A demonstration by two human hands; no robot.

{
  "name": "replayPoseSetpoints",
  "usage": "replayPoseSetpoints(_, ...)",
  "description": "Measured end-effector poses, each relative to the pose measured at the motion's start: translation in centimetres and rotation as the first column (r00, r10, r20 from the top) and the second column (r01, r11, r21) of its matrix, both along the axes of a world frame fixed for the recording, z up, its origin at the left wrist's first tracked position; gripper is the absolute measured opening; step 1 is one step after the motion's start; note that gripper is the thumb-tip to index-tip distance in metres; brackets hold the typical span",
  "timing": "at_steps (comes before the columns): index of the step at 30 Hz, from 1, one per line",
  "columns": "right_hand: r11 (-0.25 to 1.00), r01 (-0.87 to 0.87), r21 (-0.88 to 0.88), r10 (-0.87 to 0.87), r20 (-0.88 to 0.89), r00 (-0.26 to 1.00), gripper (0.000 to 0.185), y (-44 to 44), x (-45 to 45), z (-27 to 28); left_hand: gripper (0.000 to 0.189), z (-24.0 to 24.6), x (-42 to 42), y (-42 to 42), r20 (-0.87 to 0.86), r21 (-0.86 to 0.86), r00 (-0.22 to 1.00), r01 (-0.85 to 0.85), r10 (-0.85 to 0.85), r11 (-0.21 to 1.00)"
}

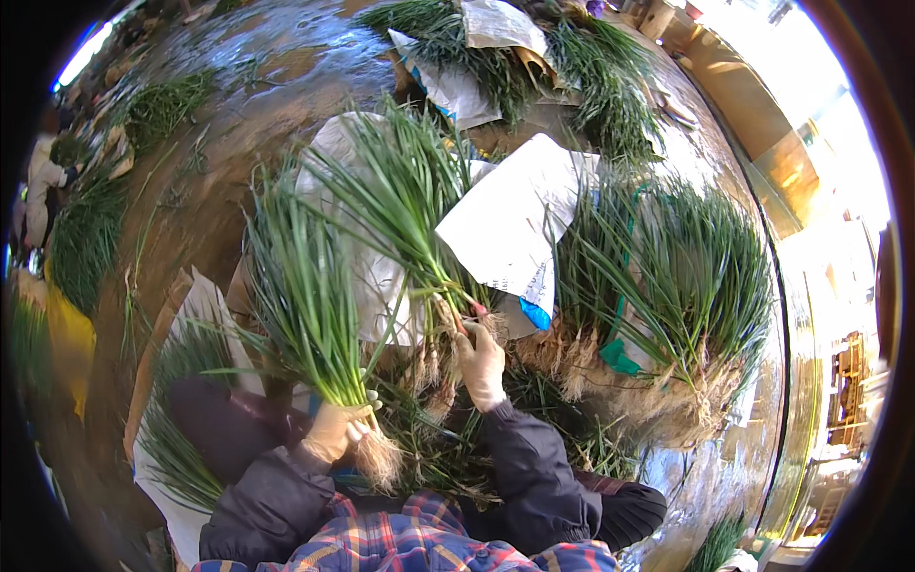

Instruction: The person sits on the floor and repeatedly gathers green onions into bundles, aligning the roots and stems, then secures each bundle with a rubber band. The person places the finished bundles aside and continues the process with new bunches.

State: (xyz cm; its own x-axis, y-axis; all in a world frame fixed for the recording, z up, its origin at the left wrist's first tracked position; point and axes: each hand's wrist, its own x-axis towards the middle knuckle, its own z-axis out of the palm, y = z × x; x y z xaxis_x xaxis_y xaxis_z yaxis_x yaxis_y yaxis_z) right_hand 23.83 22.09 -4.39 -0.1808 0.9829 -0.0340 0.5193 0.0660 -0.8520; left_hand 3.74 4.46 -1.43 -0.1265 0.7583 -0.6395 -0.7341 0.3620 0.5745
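My left hand [334, 430], in a pale glove, is closed around a bunch of green onions [304, 293]. Their long leaves fan upward and away from me, while whitish roots hang below my fist. My gloved right hand [482, 363] pinches the base of a green onion stalk [457, 320] at the root end of a leafy pile [400, 193]. One bulb there looks reddish. The exact grip of the right fingertips is partly hidden. Under the pile lies a white woven sack [389, 286], and a printed white sack piece [511, 214] rests against its right side.
More rooted green onions [686, 286] stand at the right, with green plastic [620, 357] among them. Loose trimmings [443, 465] cover the ground before me. Another heap [607, 79] lies beyond, partly covered by sacking. Onions in a sack [182, 422] lie at left. A person [44, 186] is at far left.
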Motion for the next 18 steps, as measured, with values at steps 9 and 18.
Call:
replayPoseSetpoints(9,0.655,-0.587,-0.475,0.561,-0.213,0.800,0.035,-11.4,-1.5,4.0,0.018,-2.0,0.6,-0.9,0.060,0.018,0.988,0.143,-0.144,0.990)
replayPoseSetpoints(18,0.463,-0.339,-0.819,-0.703,-0.572,0.422,0.028,-9.4,-9.2,1.8,0.028,-1.7,1.0,-1.8,-0.169,-0.122,0.984,0.037,-0.057,0.992)
